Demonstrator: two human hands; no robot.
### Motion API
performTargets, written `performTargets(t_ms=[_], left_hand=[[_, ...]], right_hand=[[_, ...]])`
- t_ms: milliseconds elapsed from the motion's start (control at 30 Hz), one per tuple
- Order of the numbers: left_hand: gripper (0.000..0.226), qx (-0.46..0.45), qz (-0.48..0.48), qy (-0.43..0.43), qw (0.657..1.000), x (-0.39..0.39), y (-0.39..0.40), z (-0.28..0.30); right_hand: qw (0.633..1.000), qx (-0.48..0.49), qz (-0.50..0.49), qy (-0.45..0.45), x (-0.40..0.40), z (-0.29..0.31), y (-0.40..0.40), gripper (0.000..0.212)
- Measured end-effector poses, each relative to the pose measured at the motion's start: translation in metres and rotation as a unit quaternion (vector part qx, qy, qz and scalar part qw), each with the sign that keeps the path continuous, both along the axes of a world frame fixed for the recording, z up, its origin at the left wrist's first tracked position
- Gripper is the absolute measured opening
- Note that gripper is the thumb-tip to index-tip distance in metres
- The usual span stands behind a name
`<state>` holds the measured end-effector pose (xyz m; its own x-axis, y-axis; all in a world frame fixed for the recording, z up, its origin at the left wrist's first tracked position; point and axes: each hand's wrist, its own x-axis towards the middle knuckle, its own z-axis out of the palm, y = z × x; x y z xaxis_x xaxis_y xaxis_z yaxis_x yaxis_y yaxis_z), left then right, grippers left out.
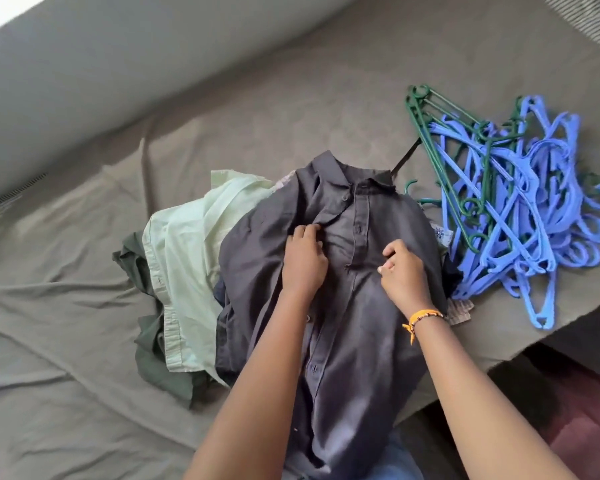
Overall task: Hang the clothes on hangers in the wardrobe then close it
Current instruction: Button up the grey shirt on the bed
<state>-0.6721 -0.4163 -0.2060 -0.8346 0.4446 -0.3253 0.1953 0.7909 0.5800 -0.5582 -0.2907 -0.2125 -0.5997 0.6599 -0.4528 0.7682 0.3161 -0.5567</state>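
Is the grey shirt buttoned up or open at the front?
Partly buttoned: the grey shirt lies spread, its top buttons look done, and both hands pinch the front edges mid-chest.

no readable text, labels, brands or numbers anywhere, small tag by the hangers too blurred to read

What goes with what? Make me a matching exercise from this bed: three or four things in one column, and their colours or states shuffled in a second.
Things:
1. top shirt
2. shirt beside it
3. biggest hanger heap
4. wrist band

Colours:
A. blue
B. orange
C. dark grey
D. pale green

Pairs: 1-C, 2-D, 3-A, 4-B
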Motion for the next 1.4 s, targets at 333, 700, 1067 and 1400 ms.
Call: performTargets(t_ms=[333, 700, 1067, 1400], left_hand=[[0.015, 0.147, 0.178, -0.066, 0.971, -0.014, 0.011, 0.008], [0.006, -0.006, 0.141, -0.058, 0.988, 0.021, -0.028, 0.025], [0.004, -0.019, 0.16, -0.13, 0.978, 0.022, -0.029, 0.02], [0.015, 0.171, 0.248, -0.259, 0.918, 0.03, -0.032, 0.032]], right_hand=[[0.996, 0.05, -0.01, 0.076, -0.073, 0.02, -0.027, 0.032], [0.997, 0.064, -0.041, -0.002, -0.035, 0.036, -0.073, 0.025], [0.993, 0.082, -0.052, -0.067, -0.035, 0.028, -0.079, 0.022], [0.946, -0.141, -0.217, 0.197, -0.019, 0.038, -0.071, 0.012]])
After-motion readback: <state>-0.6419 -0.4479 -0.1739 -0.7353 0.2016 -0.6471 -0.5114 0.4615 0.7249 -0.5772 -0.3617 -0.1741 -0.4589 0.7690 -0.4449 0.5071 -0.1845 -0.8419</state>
